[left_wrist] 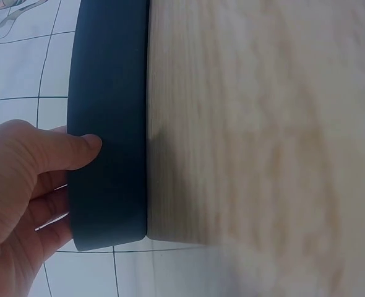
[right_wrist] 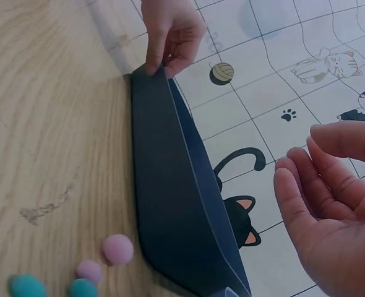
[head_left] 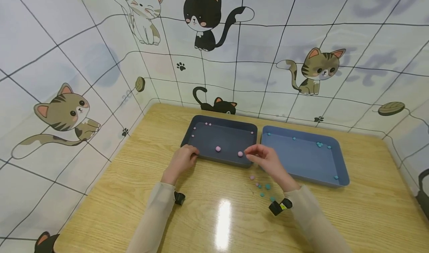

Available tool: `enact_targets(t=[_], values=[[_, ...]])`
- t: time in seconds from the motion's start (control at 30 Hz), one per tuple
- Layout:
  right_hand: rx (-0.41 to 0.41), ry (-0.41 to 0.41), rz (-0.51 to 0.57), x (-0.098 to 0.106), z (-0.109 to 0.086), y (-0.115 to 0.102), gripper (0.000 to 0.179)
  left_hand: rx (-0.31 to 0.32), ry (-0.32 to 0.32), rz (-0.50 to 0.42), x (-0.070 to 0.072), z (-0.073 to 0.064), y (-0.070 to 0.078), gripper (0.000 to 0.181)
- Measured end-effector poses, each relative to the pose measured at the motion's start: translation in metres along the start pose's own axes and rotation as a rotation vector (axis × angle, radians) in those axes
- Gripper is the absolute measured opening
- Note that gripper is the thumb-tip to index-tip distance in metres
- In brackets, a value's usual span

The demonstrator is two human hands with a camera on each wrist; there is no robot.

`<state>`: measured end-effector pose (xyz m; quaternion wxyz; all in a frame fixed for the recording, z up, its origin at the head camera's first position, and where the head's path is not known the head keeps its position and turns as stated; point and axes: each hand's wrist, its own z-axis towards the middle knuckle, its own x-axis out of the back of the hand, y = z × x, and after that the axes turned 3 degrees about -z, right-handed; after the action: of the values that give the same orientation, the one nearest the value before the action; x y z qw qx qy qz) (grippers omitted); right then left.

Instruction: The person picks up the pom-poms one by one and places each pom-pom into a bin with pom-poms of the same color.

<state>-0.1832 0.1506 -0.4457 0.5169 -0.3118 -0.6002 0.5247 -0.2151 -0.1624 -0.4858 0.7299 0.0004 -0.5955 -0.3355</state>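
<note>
My left hand (head_left: 182,159) grips the near left corner of a dark navy tray (head_left: 231,161). In the left wrist view its thumb (left_wrist: 86,148) presses the tray's outer wall, with the fingers over the rim. Several pink balls of different sizes lie in this tray, including a larger one (head_left: 218,149) near the middle. My right hand (head_left: 266,160) hovers over the tray's near right corner, close to another pink ball (head_left: 240,154). Its fingers bend loosely, apart from the thumb, and nothing shows between them in the right wrist view.
A blue tray (head_left: 301,162) with several teal balls stands right of the dark one. Loose on the wooden table (head_left: 201,215), below the right hand, lie pink balls (right_wrist: 117,249) and teal balls (right_wrist: 28,286). A cat-printed wall covering (head_left: 261,70) rises behind the trays.
</note>
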Motion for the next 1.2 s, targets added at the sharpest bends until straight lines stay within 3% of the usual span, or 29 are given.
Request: enact_targets(t=[0.4, 0.67, 0.87, 1.2], values=[[0.071, -0.025, 0.002, 0.000, -0.018, 0.008, 0.024, -0.001, 0.002, 0.000, 0.001, 0.001, -0.001, 0.009], [0.020, -0.051, 0.012, -0.002, -0.028, 0.014, 0.023, -0.006, 0.013, -0.008, 0.001, 0.001, -0.002, 0.011], [0.030, -0.076, 0.011, -0.004, -0.033, 0.020, 0.021, -0.001, 0.011, -0.005, 0.000, 0.000, -0.002, 0.010], [0.097, -0.094, -0.106, -0.010, -0.039, 0.028, 0.018, -0.009, 0.008, -0.013, 0.000, -0.002, -0.002, 0.010]])
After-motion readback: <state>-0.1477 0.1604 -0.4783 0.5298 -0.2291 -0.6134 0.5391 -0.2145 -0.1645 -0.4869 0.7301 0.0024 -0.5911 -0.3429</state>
